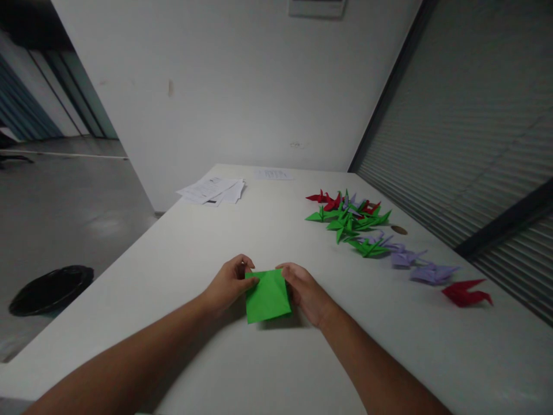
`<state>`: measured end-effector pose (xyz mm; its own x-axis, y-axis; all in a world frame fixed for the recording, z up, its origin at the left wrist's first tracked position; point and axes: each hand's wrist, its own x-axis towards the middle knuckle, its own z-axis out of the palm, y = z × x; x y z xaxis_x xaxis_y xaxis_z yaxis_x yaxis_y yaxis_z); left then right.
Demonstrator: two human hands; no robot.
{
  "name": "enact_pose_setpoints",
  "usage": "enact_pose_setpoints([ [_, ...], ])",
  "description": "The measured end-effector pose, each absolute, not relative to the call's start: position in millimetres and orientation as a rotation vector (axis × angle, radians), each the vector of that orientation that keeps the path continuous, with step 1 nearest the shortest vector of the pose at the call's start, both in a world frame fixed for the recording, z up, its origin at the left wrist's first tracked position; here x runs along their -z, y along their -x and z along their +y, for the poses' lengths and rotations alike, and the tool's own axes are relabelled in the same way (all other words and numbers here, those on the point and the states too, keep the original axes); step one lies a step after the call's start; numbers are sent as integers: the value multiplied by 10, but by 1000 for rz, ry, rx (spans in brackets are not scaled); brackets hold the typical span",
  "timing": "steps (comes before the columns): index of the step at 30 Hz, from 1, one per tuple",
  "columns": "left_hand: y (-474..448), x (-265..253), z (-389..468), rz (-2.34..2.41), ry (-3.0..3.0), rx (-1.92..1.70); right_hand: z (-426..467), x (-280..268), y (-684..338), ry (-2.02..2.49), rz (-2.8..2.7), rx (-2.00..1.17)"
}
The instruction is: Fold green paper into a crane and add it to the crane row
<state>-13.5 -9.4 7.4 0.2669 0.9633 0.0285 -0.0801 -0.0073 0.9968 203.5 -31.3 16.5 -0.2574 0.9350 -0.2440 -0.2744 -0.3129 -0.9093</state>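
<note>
The left hand [231, 283] and right hand [307, 293] grip the paper [268, 300] by its far corners, apparently above the table [268, 369].

paper [268, 297] btwn hands [227, 283] | cranes [345, 221] r on tbl [259, 230] | sheets [209, 187] far l | bin [52, 291] l

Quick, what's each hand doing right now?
Left hand: closed, holding the square green sheet of paper near its upper left corner.
Right hand: closed, holding the same sheet near its upper right corner.
</note>
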Motion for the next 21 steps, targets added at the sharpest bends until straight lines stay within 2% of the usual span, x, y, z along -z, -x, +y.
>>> enact_pose_setpoints([
  [6, 145, -57, -75, 945, -1370, -1096, -301, -143, -2065, 1102, -1083, -1767],
  [12, 119, -83, -80, 937, -1176, -1162, -286, -70, -2018, 1101, -1134, -1687],
  [21, 71, -97, -130, 1075, -1218, -948, -284, -36, -1931, 1173, -1248, -1458],
])
